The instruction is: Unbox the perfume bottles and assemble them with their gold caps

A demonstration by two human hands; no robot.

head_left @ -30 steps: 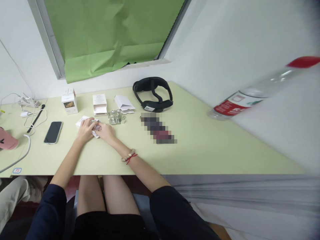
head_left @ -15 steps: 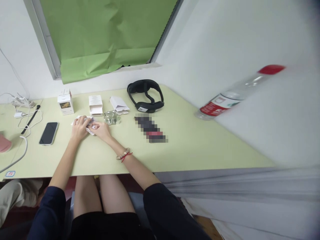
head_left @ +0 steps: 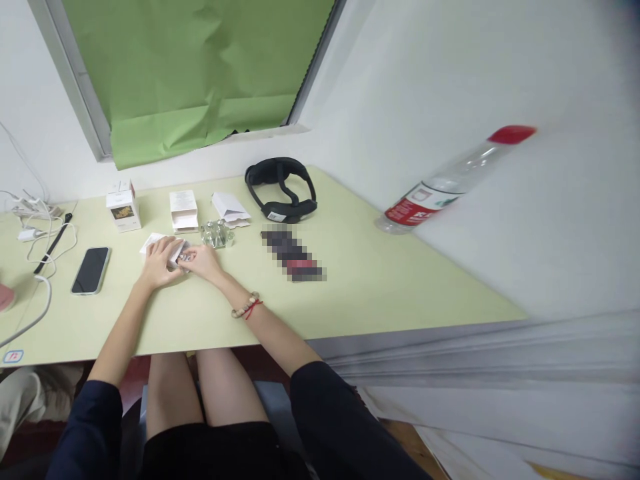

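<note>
My left hand (head_left: 161, 264) is wrapped over a small white cardboard box (head_left: 176, 253) lying on the table. At the box's right end my right hand (head_left: 204, 263) is closed, thumb and fingers pinched on a small clear, shiny piece (head_left: 187, 256), which looks like glass and is partly hidden by the fingers. Just beyond the right hand stands a cluster of clear glass pieces (head_left: 217, 234). Behind it are an open white box (head_left: 184, 212) and a folded white carton (head_left: 231, 209).
A closed white box (head_left: 123, 210) stands at the back left, near a phone (head_left: 91, 271) and white cables (head_left: 49, 241). To the right are a black headset (head_left: 283, 190), a pixelated dark item (head_left: 293, 253) and a plastic bottle (head_left: 425, 203) by the wall. A person's trouser leg (head_left: 20, 407) shows lower left.
The view has shifted slightly, moving the scene left. The box between my hands now shows its open end more, with the shiny piece at it. Both hands stay close together.
</note>
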